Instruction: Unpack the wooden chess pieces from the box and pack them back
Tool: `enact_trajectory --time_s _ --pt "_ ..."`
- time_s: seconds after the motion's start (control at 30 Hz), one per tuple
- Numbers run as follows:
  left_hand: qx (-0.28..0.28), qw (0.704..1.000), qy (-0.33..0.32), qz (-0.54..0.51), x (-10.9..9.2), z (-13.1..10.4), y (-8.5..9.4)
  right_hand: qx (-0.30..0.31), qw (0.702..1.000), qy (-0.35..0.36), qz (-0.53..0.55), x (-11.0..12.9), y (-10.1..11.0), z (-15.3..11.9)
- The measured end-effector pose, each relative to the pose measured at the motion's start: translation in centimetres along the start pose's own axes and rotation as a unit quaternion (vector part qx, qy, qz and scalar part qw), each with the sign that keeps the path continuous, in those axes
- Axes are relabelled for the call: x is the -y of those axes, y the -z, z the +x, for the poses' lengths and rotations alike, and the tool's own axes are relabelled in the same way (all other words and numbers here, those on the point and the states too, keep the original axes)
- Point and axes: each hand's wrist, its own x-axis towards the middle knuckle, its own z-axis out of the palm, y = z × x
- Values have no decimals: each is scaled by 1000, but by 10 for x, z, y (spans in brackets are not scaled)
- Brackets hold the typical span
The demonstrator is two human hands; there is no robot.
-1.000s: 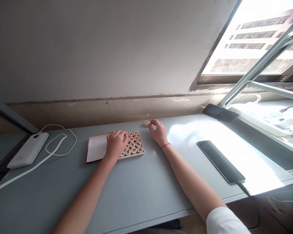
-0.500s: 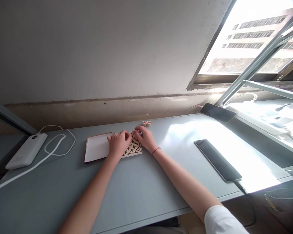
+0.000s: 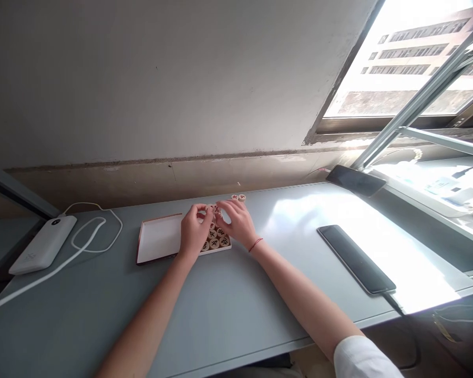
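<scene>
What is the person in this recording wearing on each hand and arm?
Both hands are bare, with no gloves. Just above the right hand, a thin red band circles the wrist, and a plain white sleeve shows at the lower edge of the picture. The left hand has no band or watch that I can see at its wrist, and no sleeve shows on that arm.

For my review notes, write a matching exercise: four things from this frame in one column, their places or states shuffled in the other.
1. Power bank
2. Box lid
3. Pair of loose round pieces
4. Wristband

A. Around the wrist of the right hand
B. Side by side, near the wall
C. White, at far left
D. Open, beside the left hand

1-C, 2-D, 3-B, 4-A
</scene>
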Motion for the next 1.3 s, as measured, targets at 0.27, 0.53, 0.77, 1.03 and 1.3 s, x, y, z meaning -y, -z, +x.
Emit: enact_trajectory --time_s 0.27,0.53,0.77,1.03,1.3 --pt "-45 986 -1 -159 16 7 1 -61 934 -327 -126 -66 20 -11" --pt "-33 997 -65 -1 17 3 -3 -42 966 -244 -76 -32 14 -2" --pt "2 967 -200 160 19 -5 -8 30 964 -197 176 33 -1 10" --pt "-1 962 -173 211 19 -6 -4 -111 938 -330 -2 -49 14 -1" --pt "-17 963 -141 228 16 -9 -2 10 911 -391 -129 -78 15 -18"
